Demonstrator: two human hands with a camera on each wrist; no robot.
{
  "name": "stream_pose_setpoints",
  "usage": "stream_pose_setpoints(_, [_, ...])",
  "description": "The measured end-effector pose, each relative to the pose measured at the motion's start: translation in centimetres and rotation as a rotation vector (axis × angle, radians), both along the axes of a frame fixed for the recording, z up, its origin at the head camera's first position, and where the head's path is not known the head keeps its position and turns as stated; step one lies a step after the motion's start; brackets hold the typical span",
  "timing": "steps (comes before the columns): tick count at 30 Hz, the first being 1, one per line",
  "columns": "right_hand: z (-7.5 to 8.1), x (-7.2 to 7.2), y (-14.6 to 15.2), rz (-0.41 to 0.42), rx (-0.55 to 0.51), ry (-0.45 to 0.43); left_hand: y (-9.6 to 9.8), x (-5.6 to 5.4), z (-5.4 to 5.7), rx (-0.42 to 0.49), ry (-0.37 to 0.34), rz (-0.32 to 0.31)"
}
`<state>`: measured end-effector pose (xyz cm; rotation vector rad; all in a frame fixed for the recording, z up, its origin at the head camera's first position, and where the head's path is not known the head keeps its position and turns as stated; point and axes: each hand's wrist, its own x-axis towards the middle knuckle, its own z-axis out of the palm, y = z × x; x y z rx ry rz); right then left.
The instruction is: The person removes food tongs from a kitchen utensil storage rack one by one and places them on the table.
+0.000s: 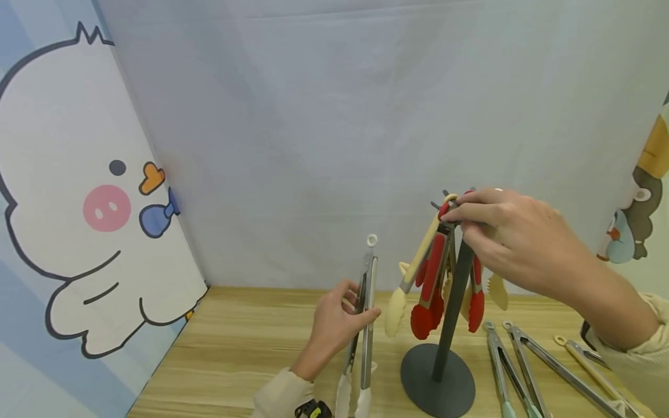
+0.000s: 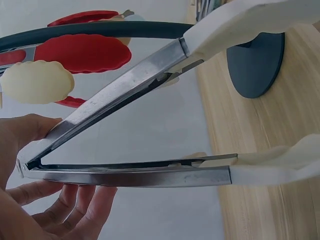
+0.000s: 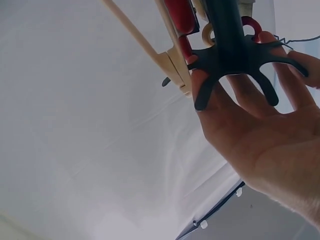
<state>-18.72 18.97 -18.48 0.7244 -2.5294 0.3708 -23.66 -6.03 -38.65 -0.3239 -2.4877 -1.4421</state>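
Note:
My left hand (image 1: 337, 316) grips steel tongs (image 1: 369, 342) near their ring end, thumb on one arm and fingers on the other. Their white scalloped tips (image 2: 272, 162) hang downward, and the left wrist view shows the two arms spread apart. To their right stands a dark grey stand (image 1: 453, 307) with a round base and hooks on top. Red tongs (image 1: 432, 273) and cream tongs (image 1: 418, 255) hang from it. My right hand (image 1: 514, 238) holds the stand's top, fingers bent around the hooks (image 3: 262, 82), fingertips right at the upper end of the red tongs.
On the wooden table (image 1: 251, 348), right of the stand, lie mint-tipped tongs (image 1: 496, 363), more steel tongs (image 1: 564, 371) and cream tongs (image 1: 596, 366). A pale cloth (image 1: 313, 145) hangs behind, with a printed cartoon duck (image 1: 57, 151) on the left.

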Motion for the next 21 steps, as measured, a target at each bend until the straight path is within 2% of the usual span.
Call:
stream_pose_setpoints(8, [0.3,0.1,0.1,0.018,0.039,0.008,0.6,-0.2,-0.8,-0.045,0.023,0.039])
stream_pose_setpoints(21, [0.2,0.2,0.2,0.038,0.017,0.012,2.0,-0.7,-1.9,-0.068,0.020,0.092])
